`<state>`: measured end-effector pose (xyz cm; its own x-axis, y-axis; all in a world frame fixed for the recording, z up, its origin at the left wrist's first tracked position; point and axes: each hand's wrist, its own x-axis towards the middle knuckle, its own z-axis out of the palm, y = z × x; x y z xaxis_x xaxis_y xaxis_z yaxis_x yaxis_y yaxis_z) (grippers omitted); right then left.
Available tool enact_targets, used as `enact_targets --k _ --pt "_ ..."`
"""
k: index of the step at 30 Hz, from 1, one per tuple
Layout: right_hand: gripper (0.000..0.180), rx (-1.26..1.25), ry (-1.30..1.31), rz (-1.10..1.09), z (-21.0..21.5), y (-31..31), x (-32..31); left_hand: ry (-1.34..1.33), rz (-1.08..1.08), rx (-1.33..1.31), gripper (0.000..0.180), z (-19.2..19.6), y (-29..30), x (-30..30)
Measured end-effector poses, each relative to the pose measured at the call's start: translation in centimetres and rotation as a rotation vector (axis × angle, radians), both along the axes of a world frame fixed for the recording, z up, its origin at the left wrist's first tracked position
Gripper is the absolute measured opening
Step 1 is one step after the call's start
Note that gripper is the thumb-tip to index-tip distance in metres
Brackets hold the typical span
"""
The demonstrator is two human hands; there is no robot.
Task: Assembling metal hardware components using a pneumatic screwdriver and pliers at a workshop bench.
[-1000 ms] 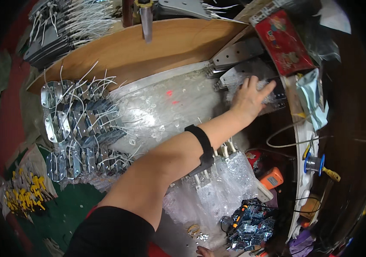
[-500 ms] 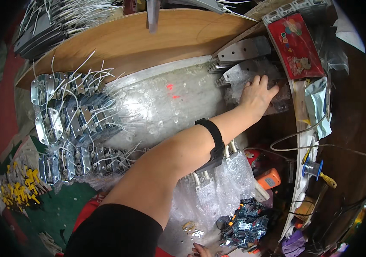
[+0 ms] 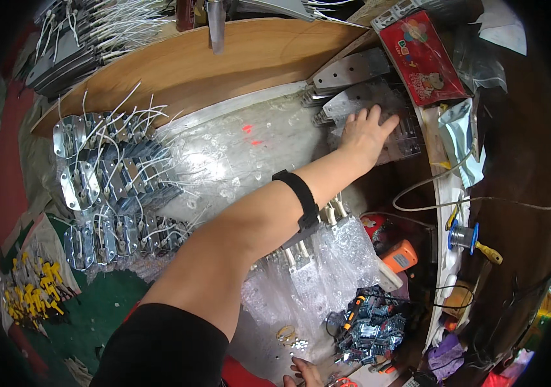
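Note:
My left hand (image 3: 364, 137) reaches across from the lower left, palm down with fingers spread. It rests on the near part of stacked flat grey metal plates (image 3: 357, 100), where clear plastic wrap covers the pile. What lies under the palm is hidden. A black band (image 3: 299, 197) circles my left forearm. At the bottom edge my right hand (image 3: 306, 372) shows only in part, its visible fingers loosely bent and apart with nothing seen in them. Close by it are small white pieces (image 3: 300, 344) and a heap of small dark metal parts (image 3: 373, 330).
Rows of shiny metal brackets with white wires (image 3: 117, 177) stand at left, yellow-tipped parts (image 3: 33, 287) below them. A wooden board (image 3: 178, 68) borders the back. At right are a red box (image 3: 422, 58), a solder spool (image 3: 462, 237), an orange meter (image 3: 400, 256) and a loose cable (image 3: 514, 202).
The whole view has shifted a little. My left hand stays over the plate stack, its fingers slightly more spread. More of my right hand shows at the bottom edge.

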<state>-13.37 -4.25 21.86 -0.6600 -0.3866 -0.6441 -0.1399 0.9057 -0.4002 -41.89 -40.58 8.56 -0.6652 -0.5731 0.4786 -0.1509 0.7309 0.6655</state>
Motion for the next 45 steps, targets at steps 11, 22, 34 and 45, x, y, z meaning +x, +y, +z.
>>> enact_targets --k 11,22,34,45 --pt "0.045 -0.210 0.210 0.301 1.7 -1.8 -1.8 0.051 -0.088 0.244 0.040 11.0 -1.4 18.3" --pt "0.038 -0.450 0.076 0.466 -1.9 -7.2 -2.6 -0.067 0.559 0.301 0.022 11.6 0.5 53.3" --pt "0.042 -0.467 -0.457 0.531 -9.6 -14.8 1.2 0.188 0.133 1.586 0.050 -9.7 -3.7 56.9" --pt "0.062 -0.312 -1.582 0.378 -12.4 -16.8 -1.0 -0.014 -0.183 1.886 0.033 -13.2 -6.8 58.7"
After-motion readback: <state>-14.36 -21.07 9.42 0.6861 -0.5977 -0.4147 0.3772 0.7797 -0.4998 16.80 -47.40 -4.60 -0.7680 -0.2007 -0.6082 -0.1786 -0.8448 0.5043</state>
